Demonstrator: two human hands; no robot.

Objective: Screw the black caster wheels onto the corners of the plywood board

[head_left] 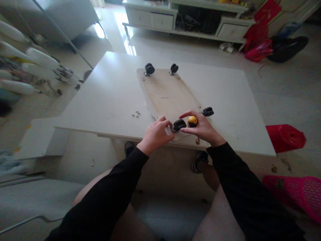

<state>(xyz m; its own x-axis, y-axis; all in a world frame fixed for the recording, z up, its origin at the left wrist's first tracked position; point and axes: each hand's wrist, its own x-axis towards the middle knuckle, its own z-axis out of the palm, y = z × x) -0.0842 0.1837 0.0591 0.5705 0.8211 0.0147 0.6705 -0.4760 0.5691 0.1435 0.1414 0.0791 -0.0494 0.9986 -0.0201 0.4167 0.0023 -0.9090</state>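
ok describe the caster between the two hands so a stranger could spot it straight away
On the white table lies a pale board with four black casters. At the board's end nearest the person, this caster sits between the left hand and right hand. Unlike the other three, it has fingers on both sides, just left of a yellow-and-black screwdriver handle.

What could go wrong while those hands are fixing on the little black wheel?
The yellow-and-black tool is tucked in the right hand while its fingers reach around the near black wheel, so it might slip out.

The small pieces lying on the white table could get knocked and lost.

The board has its near end close to the table's edge, so a hard tug might pull it over.
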